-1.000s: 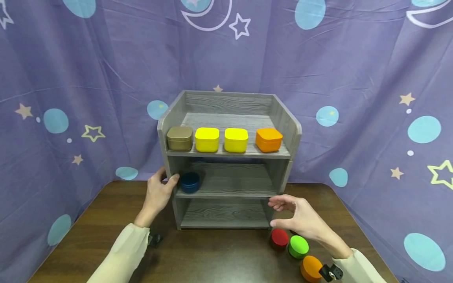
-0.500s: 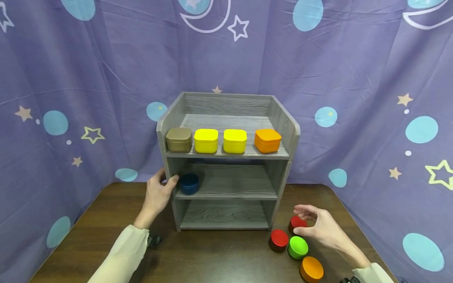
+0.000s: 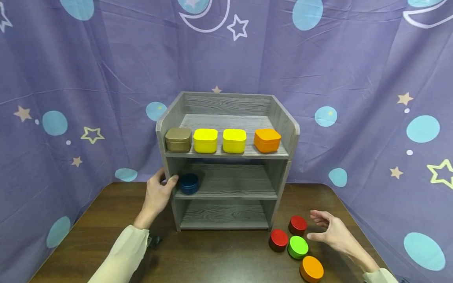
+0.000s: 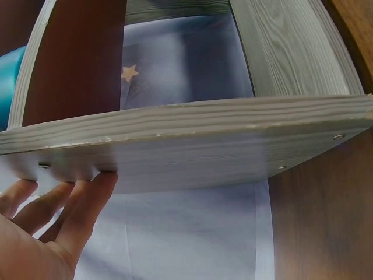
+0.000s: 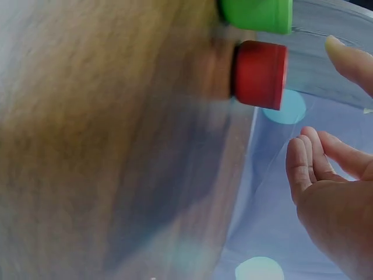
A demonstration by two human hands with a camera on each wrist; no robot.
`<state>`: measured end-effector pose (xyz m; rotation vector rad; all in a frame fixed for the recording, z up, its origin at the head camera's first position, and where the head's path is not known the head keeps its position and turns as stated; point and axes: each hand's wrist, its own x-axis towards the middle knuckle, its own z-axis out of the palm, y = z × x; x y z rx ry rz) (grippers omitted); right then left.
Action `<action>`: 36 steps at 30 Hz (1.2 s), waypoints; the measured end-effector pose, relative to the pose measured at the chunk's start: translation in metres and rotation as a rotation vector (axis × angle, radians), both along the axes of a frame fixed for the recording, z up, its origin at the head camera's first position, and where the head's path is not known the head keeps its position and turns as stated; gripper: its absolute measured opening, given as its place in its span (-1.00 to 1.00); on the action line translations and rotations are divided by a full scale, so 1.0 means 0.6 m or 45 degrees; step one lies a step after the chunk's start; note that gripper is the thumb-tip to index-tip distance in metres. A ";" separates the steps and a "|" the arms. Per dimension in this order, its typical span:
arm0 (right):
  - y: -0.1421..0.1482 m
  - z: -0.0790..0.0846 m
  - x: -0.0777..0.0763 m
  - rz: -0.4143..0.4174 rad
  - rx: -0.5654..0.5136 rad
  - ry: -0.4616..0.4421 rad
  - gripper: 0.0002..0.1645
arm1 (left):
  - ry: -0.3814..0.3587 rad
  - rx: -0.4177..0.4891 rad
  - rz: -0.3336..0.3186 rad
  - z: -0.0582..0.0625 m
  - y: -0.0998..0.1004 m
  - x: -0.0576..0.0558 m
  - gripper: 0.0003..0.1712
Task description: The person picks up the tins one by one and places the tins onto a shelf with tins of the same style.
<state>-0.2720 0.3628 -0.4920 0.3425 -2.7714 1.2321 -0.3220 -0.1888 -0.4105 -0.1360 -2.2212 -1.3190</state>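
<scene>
My left hand (image 3: 157, 192) holds the left side panel of a grey wooden shelf (image 3: 226, 195). Its thumb lies over the front edge, and the fingertips (image 4: 105, 178) press the panel's outer face in the left wrist view. Just inside that panel, a dark blue round tin (image 3: 189, 184) sits on the middle shelf. My right hand (image 3: 336, 234) hovers over the table's right side with fingers bent loosely, holding nothing. To its left are a red round tin (image 3: 298, 225), a second red tin (image 3: 278, 240) and a green tin (image 3: 298, 247); an orange round tin (image 3: 312, 269) lies nearer me.
Along the top shelf's front stand a bronze square tin (image 3: 178, 140), two yellow square tins (image 3: 205, 140) and an orange square tin (image 3: 267, 140). The shelf stands on a dark wooden table (image 3: 219, 255). A purple patterned curtain (image 3: 106, 78) hangs behind and on both sides.
My right hand has moved right and toward me, from beside the shelf's lower right corner past the round tins, uncovering the rear red tin. The left hand keeps its hold on the shelf.
</scene>
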 end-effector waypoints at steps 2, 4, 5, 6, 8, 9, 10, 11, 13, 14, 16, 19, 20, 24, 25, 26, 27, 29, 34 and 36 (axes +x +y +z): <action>0.003 -0.008 -0.003 0.007 0.009 -0.012 -0.08 | -0.001 0.002 -0.001 0.001 0.000 0.000 -0.53; 0.004 -0.016 -0.005 0.012 0.005 -0.032 -0.08 | -0.003 -0.003 0.002 0.000 0.001 0.001 -0.53; 0.004 -0.021 -0.006 0.010 0.001 -0.040 -0.08 | -0.005 -0.004 0.001 0.000 0.001 0.001 -0.53; 0.004 -0.025 -0.007 0.010 -0.003 -0.047 -0.08 | -0.006 -0.006 0.002 0.000 0.001 0.002 -0.53; 0.004 -0.032 -0.008 0.013 -0.006 -0.054 -0.09 | -0.005 -0.012 0.005 0.000 0.001 0.002 -0.53; 0.003 -0.034 -0.009 0.011 -0.010 -0.057 -0.09 | -0.006 -0.011 0.004 0.000 0.001 0.002 -0.53; 0.003 -0.037 -0.010 0.011 -0.012 -0.057 -0.10 | -0.005 -0.008 0.002 0.000 0.001 0.002 -0.53; 0.002 -0.039 -0.011 0.015 -0.014 -0.057 -0.10 | -0.003 -0.005 -0.002 0.001 0.001 0.002 -0.53; 0.002 -0.043 -0.013 0.025 -0.025 -0.057 -0.12 | 0.003 -0.001 -0.005 0.001 0.000 0.001 -0.53; 0.002 -0.044 -0.014 0.033 -0.030 -0.056 -0.13 | 0.006 0.002 -0.008 0.001 0.000 0.001 -0.53; 0.001 -0.047 -0.016 0.049 -0.042 -0.053 -0.14 | 0.008 0.006 -0.011 0.001 -0.001 0.000 -0.52; -0.001 -0.050 -0.020 0.066 -0.067 -0.058 -0.16 | 0.003 0.003 -0.005 0.000 -0.002 -0.002 -0.52; -0.002 -0.051 -0.021 0.068 -0.071 -0.063 -0.17 | 0.000 0.002 -0.004 -0.001 -0.002 -0.002 -0.53; -0.006 -0.052 -0.026 0.059 -0.082 -0.093 -0.19 | -0.020 0.008 -0.002 -0.003 -0.004 -0.003 -0.53; -0.007 -0.052 -0.028 0.055 -0.079 -0.102 -0.19 | -0.024 0.012 -0.003 -0.004 -0.004 -0.003 -0.53; -0.008 -0.052 -0.031 0.053 -0.073 -0.109 -0.19 | -0.025 0.013 -0.004 -0.005 -0.005 -0.003 -0.53; -0.009 -0.051 -0.033 0.052 -0.069 -0.114 -0.19 | -0.025 0.017 -0.004 -0.005 -0.005 -0.003 -0.53; -0.011 -0.051 -0.038 0.053 -0.057 -0.127 -0.19 | -0.019 0.021 -0.007 -0.005 -0.005 -0.003 -0.53; -0.015 -0.053 -0.049 0.055 -0.054 -0.145 -0.20 | -0.014 0.042 -0.028 -0.005 -0.004 -0.002 -0.53; -0.017 -0.056 -0.053 0.062 -0.055 -0.140 -0.21 | -0.018 0.046 -0.031 -0.005 -0.004 -0.002 -0.53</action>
